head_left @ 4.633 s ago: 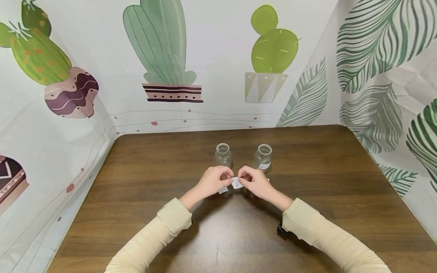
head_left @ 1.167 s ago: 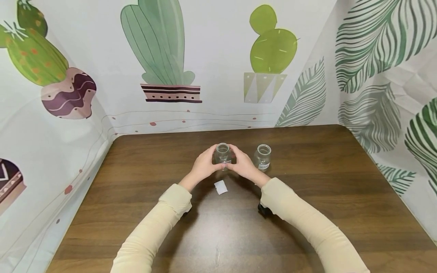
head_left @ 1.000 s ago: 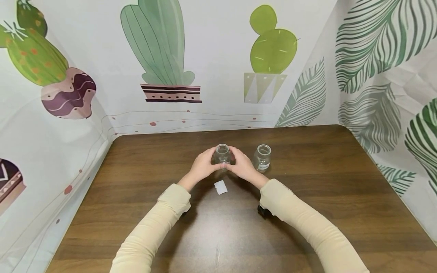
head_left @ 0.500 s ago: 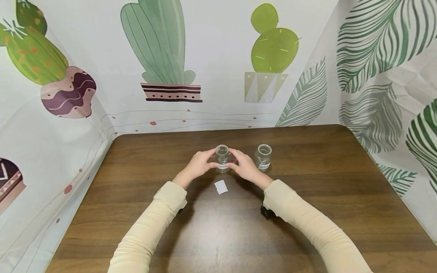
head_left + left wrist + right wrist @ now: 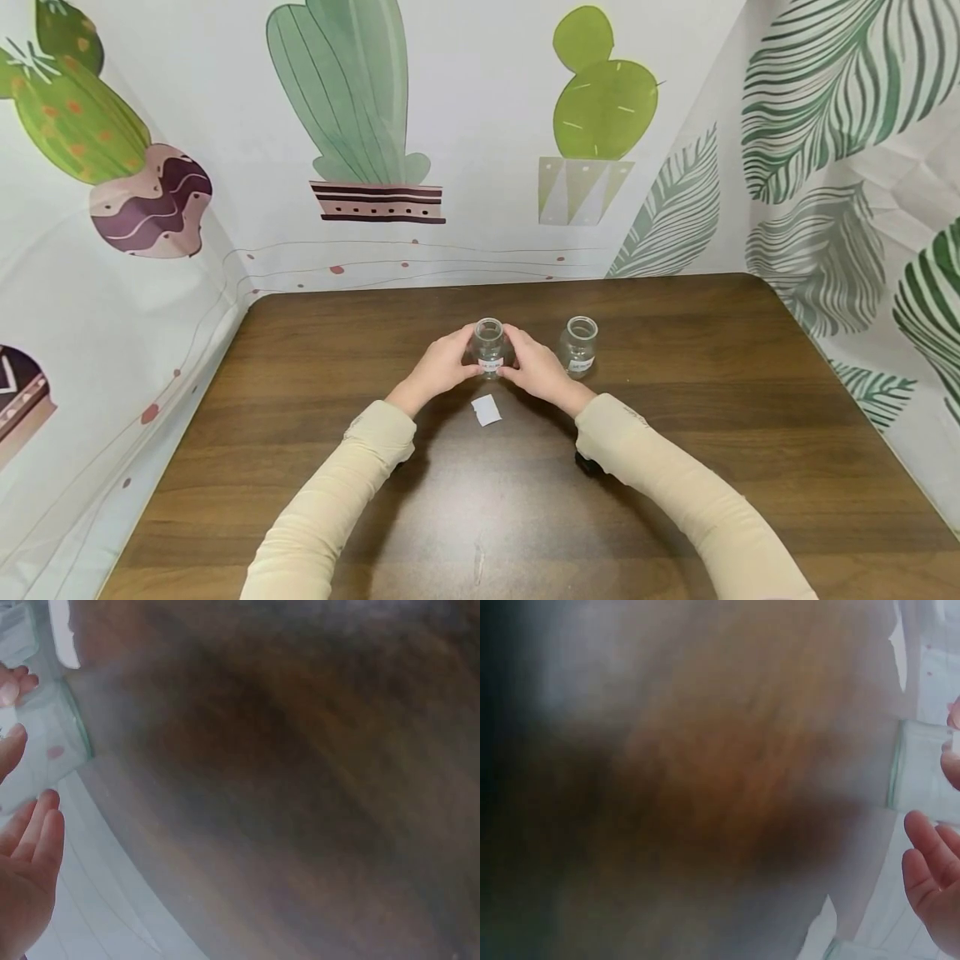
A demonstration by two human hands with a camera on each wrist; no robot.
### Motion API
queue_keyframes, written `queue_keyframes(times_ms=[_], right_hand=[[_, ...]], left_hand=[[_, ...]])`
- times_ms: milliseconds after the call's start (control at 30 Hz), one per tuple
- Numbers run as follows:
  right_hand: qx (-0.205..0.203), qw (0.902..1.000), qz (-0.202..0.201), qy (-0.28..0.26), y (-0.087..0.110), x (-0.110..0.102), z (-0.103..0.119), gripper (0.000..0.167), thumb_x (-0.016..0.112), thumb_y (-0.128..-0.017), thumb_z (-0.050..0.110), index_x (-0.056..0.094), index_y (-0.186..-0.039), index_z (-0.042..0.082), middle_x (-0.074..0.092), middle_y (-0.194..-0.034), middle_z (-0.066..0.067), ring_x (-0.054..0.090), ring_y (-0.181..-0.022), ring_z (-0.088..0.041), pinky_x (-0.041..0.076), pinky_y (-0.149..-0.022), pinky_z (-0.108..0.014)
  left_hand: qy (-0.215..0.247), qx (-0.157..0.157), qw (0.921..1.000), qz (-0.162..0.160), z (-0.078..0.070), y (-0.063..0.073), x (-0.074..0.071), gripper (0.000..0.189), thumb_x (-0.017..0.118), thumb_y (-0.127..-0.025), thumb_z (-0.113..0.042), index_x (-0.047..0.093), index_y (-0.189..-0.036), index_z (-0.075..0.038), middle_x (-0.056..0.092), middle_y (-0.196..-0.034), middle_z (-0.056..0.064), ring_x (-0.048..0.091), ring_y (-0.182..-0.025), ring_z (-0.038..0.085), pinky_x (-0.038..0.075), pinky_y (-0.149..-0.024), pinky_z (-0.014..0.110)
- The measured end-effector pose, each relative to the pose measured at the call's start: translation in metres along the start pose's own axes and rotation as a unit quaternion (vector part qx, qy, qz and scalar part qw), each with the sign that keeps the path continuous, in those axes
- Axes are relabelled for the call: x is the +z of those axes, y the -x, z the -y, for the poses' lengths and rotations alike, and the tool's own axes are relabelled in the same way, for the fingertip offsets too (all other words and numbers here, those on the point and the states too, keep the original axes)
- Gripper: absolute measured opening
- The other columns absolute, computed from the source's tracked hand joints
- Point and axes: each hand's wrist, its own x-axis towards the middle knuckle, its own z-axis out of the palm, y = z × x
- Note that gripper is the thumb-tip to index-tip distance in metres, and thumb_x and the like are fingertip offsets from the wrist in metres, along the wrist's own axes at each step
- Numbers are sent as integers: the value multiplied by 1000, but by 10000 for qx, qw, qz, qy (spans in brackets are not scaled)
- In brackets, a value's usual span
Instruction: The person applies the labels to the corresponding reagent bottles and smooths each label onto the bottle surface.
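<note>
A clear glass jar (image 5: 489, 342) with a white label (image 5: 491, 365) on its near side stands upright on the table. My left hand (image 5: 444, 360) grips it from the left, thumb at the label's left end. From the right, my right hand (image 5: 536, 364) grips the same jar, its thumb by the label's other end. The left wrist view shows the jar's glass wall (image 5: 45, 742) between thumb and fingers (image 5: 46, 825). In the right wrist view, the jar base (image 5: 922, 765) lies beside my right fingers (image 5: 930, 855).
A second glass jar (image 5: 580, 343) with a white label (image 5: 581, 365) stands to the right. Before the held jar lies a small white paper piece (image 5: 486, 410). The wooden table (image 5: 480, 500) meets a cactus-printed cloth wall (image 5: 480, 167) at the back.
Earlier both hands pinched a loose white label in front of the jars; now that label is on the left jar. My thumbs have since parted from its middle toward its ends.
</note>
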Motion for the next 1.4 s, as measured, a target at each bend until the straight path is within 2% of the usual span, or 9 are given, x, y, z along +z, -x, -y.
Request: queue_keyframes(times_ms=[133,300,367,533,600,733,1033,1233,1400], right_hand=[[111,9995,-15,301,0,3,4,71,69,-75,33,29,-131,13,54,-110,-11,60,-82,-24,48,-62,-38],[91,9993,-98,345,0,1,5,70,67,-75,36,29,-131,15,55,-113,-11,60,-87,-27,49,-63,-41],[25,9995,-133,285,1,0,5,68,67,-76,35,31,-131,16,56,-112,-9,61,-83,-23,49,-62,-39],[-192,9997,-133,-54,2,-5,2,61,64,-79,30,35,-131,15,62,-96,-6,54,-62,-12,45,-58,-31],[-282,9994,-119,-158,2,-7,2,58,63,-81,29,36,-130,14,64,-94,-6,54,-61,-10,46,-59,-30],[-376,9990,-98,-215,3,-9,0,52,60,-83,28,39,-128,13,65,-102,-8,61,-71,-14,49,-66,-33],[-479,9985,-135,-248,5,-9,-3,50,59,-84,24,39,-128,11,65,-101,-8,63,-77,-17,49,-69,-35],[-482,9983,-112,-293,5,-10,-3,51,59,-84,23,38,-129,10,65,-102,-9,64,-78,-18,49,-70,-35],[-489,9983,-114,-295,4,-11,-3,51,60,-84,22,39,-129,10,66,-101,-9,61,-70,-15,49,-68,-35]], left_hand=[[-271,-16,9996,-101,0,0,5,74,73,-70,-30,34,-131,-13,57,-117,9,58,-98,22,47,-81,37],[-460,-44,9986,-263,-1,2,7,74,72,-70,-34,33,-130,-15,62,-107,10,61,-89,23,48,-73,39],[-564,-50,9979,-324,-2,2,7,73,72,-70,-33,34,-129,-14,63,-103,10,62,-85,23,48,-71,38],[-820,-101,9955,-458,-4,3,10,71,71,-69,-33,35,-128,-12,65,-94,9,62,-78,21,48,-66,37],[-856,-133,9950,-493,-5,3,11,72,71,-69,-34,35,-128,-10,65,-93,9,63,-78,21,49,-65,37],[-805,-141,9954,-499,-7,3,11,72,71,-70,-33,35,-127,-8,65,-93,10,63,-78,23,49,-65,37],[-539,382,9976,-218,-2,5,4,67,70,-74,-21,34,-129,-8,65,-85,11,54,-62,16,45,-58,30],[-437,585,9971,-198,2,6,2,59,67,-77,-14,36,-128,-8,67,-89,11,64,-77,20,50,-66,32],[-399,484,9978,-198,4,6,-1,53,65,-78,-10,42,-125,-9,68,-89,11,65,-81,21,51,-70,33]])
